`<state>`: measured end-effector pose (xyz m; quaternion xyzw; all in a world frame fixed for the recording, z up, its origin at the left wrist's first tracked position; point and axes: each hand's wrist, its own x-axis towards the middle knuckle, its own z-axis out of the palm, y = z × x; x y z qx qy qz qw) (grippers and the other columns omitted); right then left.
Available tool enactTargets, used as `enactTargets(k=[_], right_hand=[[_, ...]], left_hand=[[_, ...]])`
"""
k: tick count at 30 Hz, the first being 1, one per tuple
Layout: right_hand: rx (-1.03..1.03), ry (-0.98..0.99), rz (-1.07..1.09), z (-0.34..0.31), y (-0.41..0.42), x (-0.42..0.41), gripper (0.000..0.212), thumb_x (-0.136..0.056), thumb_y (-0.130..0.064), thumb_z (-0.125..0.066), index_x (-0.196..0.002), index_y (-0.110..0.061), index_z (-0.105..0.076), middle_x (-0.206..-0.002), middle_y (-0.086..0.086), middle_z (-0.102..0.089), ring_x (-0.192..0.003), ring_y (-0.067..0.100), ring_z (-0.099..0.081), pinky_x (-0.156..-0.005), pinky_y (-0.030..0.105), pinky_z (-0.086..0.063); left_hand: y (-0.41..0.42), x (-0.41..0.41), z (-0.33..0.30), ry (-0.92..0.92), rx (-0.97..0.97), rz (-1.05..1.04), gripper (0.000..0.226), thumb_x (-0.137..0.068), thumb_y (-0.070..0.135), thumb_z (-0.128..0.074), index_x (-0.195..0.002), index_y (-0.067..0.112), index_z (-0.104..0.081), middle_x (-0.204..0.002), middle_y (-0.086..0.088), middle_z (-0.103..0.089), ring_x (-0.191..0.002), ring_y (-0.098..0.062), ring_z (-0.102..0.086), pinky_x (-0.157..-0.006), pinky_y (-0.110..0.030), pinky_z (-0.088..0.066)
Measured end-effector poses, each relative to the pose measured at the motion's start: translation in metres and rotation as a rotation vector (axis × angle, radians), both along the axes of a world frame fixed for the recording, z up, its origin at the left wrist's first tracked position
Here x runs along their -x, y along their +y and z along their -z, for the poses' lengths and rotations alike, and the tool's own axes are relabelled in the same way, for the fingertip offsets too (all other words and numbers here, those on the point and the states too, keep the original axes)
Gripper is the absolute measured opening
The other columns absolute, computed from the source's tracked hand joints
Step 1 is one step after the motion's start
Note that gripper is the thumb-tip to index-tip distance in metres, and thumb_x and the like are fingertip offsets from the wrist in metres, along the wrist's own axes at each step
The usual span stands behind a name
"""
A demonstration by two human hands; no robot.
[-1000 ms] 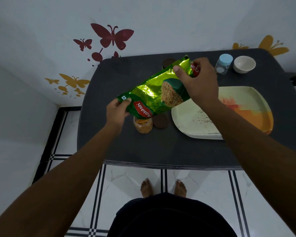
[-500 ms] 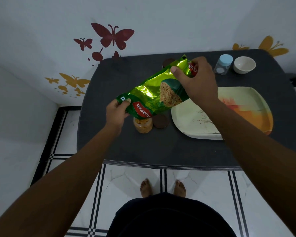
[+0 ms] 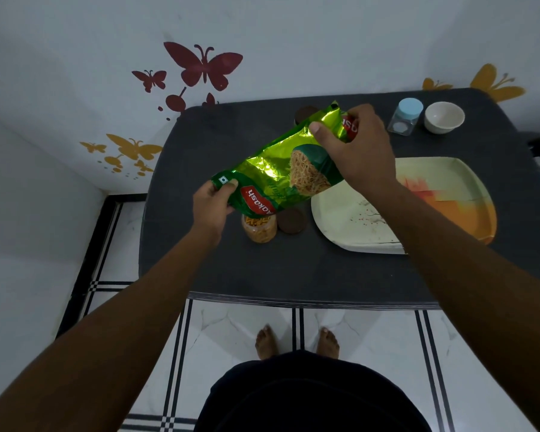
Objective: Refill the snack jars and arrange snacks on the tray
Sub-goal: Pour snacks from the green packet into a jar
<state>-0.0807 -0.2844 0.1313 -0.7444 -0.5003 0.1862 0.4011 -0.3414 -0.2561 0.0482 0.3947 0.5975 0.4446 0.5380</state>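
Note:
A shiny green snack packet is tilted in the air, its lower end over a small clear jar that holds orange snack. My left hand pinches the packet's lower corner. My right hand grips its raised upper end. The jar's brown lid lies on the table just right of the jar. A cream and orange tray lies to the right, partly under my right forearm.
On the dark table, a clear jar with a pale blue lid and a white bowl stand at the back right. Another brown lid peeks out behind the packet. The wall runs behind and to the left.
The packet and both hands have hardly moved; the raised end is a touch higher and the snack in the jar looks slightly fuller.

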Motion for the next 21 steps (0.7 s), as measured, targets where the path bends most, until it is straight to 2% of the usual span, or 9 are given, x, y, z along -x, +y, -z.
enactTargets(k=[13,21], right_hand=[[-0.017,0.000,0.019,0.0006,0.0007,0.0013,0.074,-0.074,-0.084,-0.057,-0.122,-0.028,-0.051,-0.114,-0.006,-0.053,-0.099,0.008,-0.054,-0.086,0.037,-0.050],[-0.017,-0.015,0.007,-0.0006,-0.0007,0.0009,0.074,-0.077,-0.082,-0.057,-0.125,-0.026,-0.050,-0.117,-0.004,-0.052,-0.101,0.010,-0.054,-0.089,0.040,-0.052]], left_hand=[[0.0000,-0.0011,-0.0004,-0.017,-0.009,0.006,0.021,-0.100,0.016,-0.065,-0.120,0.012,-0.067,-0.116,-0.005,-0.074,-0.107,-0.018,-0.072,-0.083,-0.029,-0.062],[0.0008,-0.0016,0.0012,-0.021,-0.010,-0.002,0.014,-0.100,0.017,-0.065,-0.113,0.016,-0.069,-0.111,-0.002,-0.075,-0.102,-0.015,-0.074,-0.082,-0.030,-0.062]])
